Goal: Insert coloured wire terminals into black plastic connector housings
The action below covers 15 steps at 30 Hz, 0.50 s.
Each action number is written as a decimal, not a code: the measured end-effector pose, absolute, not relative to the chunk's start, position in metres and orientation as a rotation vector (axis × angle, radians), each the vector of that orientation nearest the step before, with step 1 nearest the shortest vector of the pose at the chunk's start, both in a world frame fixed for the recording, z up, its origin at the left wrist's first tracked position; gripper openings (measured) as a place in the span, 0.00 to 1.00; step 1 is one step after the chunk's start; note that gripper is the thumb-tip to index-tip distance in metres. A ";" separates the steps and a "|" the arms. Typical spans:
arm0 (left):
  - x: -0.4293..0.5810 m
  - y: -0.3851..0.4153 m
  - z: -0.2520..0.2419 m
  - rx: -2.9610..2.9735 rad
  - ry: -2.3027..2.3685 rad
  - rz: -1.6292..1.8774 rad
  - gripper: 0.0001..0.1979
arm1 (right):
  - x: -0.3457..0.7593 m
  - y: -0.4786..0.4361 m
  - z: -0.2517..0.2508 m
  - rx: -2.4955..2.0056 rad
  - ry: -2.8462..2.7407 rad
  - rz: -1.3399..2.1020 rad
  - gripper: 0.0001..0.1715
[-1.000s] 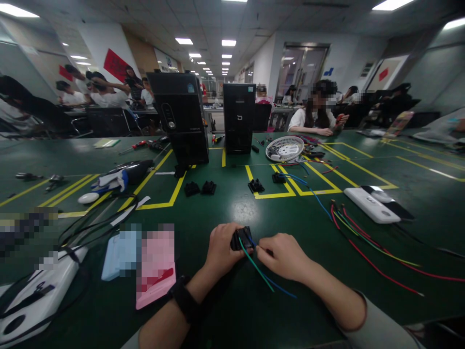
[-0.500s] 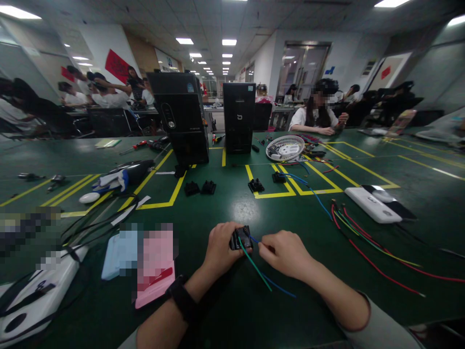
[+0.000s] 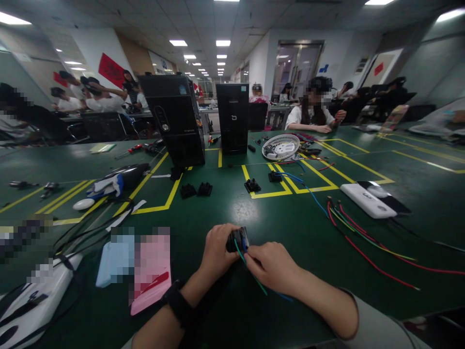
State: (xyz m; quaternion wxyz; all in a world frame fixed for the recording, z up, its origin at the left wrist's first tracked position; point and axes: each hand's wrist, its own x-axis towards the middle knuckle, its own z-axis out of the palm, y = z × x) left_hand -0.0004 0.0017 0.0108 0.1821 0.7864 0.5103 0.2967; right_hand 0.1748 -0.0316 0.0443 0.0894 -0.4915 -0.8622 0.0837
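In front of me my left hand (image 3: 217, 246) is closed around a small black terminal block (image 3: 238, 240), gripping it from the left. A green wire (image 3: 260, 287) runs from the block down and to the right, partly behind my other hand. My right hand (image 3: 269, 261) pinches a blue wire (image 3: 245, 245) close against the block's right side. The blue wire's tail shows below that hand. Whether its tip sits inside the block I cannot tell. Farther back on the green table lie several similar black blocks (image 3: 252, 185), one with blue wires attached (image 3: 275, 176).
Red, yellow and green wires (image 3: 358, 232) and a white power bank (image 3: 368, 200) lie right. Left are a pink case (image 3: 151, 271), a light blue case (image 3: 115, 257) and black cables. Two black computer towers (image 3: 234, 118) and a white basket (image 3: 280, 147) stand behind. A person sits opposite.
My right hand has moved left to the block, bringing the blue wire close against it. My left hand still holds the block. The view has shifted slightly.
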 end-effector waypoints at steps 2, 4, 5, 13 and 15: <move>0.000 0.001 0.011 2.217 1.444 0.833 0.19 | 0.179 -0.028 0.048 -1.512 -2.560 0.226 0.19; -0.001 0.001 0.012 2.206 1.453 0.826 0.20 | 0.186 -0.024 0.053 -1.595 -2.543 0.193 0.20; -0.001 0.001 0.013 2.200 1.455 0.822 0.21 | 0.190 -0.022 0.055 -1.629 -2.532 0.181 0.20; 0.001 -0.001 0.015 2.211 1.459 0.832 0.18 | 0.189 -0.024 0.052 -1.497 -2.553 0.224 0.21; 0.001 -0.001 0.014 2.218 1.460 0.835 0.18 | 0.183 -0.027 0.049 -1.433 -2.581 0.227 0.20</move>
